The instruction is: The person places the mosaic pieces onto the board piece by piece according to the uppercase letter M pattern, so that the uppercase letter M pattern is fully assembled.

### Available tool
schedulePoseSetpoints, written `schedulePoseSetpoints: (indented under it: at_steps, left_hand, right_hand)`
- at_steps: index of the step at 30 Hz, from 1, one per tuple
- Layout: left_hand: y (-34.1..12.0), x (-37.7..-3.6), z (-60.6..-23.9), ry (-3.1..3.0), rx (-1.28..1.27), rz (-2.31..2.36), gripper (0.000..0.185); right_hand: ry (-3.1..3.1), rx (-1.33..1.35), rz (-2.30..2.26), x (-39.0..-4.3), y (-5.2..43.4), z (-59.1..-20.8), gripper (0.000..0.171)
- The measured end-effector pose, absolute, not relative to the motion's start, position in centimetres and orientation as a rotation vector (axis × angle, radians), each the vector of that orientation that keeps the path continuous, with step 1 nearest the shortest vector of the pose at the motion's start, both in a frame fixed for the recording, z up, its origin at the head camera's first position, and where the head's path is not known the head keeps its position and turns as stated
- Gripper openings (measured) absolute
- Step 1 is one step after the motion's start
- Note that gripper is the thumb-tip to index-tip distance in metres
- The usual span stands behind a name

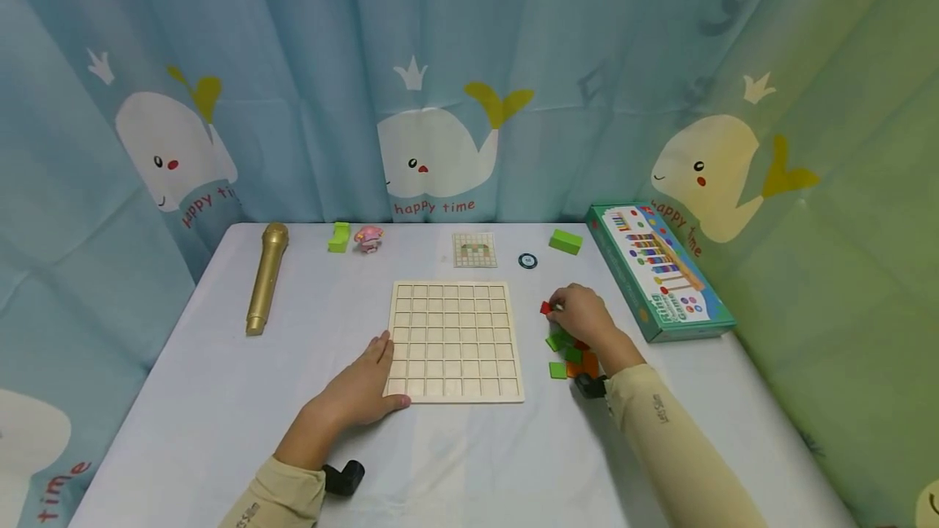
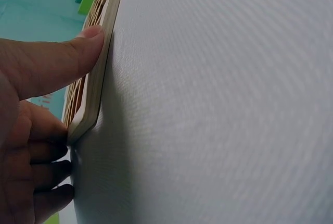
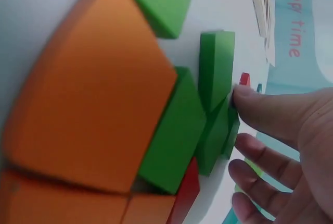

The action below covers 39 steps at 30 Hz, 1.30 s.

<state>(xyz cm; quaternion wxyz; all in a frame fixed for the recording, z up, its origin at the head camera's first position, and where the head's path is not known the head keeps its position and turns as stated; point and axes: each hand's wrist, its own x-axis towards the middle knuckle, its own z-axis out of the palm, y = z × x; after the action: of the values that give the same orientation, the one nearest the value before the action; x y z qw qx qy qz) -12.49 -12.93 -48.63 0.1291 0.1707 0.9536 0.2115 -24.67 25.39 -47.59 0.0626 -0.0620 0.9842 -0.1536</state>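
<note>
A pale wooden grid board (image 1: 455, 341) lies flat on the white table (image 1: 220, 398), its cells bare. My left hand (image 1: 367, 385) rests at the board's near left corner; its thumb (image 2: 78, 52) presses the board's edge (image 2: 101, 67) and the other fingers lie against the adjoining side. To the right of the board, my right hand (image 1: 579, 316) hovers over a heap of green tiles (image 1: 557, 342) and orange tiles (image 3: 88, 94). It pinches a red tile (image 1: 545, 308) at its fingertips. The thumb (image 3: 265, 114) also touches a green tile (image 3: 216, 67).
Along the table's far edge lie a gold microphone (image 1: 266, 277), a green block (image 1: 339, 237), a pink toy (image 1: 368, 239), a pattern card (image 1: 474, 250), a small dark disc (image 1: 527, 261) and another green block (image 1: 566, 241). A game box (image 1: 656, 267) sits at the right. A whale-print curtain surrounds the table.
</note>
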Motion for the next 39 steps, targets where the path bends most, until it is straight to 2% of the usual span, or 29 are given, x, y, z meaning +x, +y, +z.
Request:
schedulePoseSetpoints:
  at_steps: [4,12,22,29,39]
  left_hand:
    - [-12.9,-12.4,-48.5,2.771,0.486,0.615,0.098]
    - [-12.9,-12.3,-48.5,2.772,0.494,0.621,0.096]
    - [-13.1,-12.4,-48.7,2.772,0.490,0.616,0.097]
    - [-13.0,-12.4,-48.7,2.768,0.510,0.609,0.095]
    - [-12.9,-12.3,-48.7,2.782,0.526,0.600,0.093]
  right_hand:
    - [2.976,-0.193,-0.428,-25.0,24.8,-47.4,0.018]
    - [2.962,-0.150,-0.444,-25.4,24.1,-47.8,0.026]
    - [2.980,-0.168,-0.653,-25.5,22.9,-47.4,0.009]
    - [2.985,-0.310,-0.729,-25.5,21.1,-46.3,0.021]
    - [2.899,-0.396,-0.833,-26.5,17.8,-45.6,0.008]
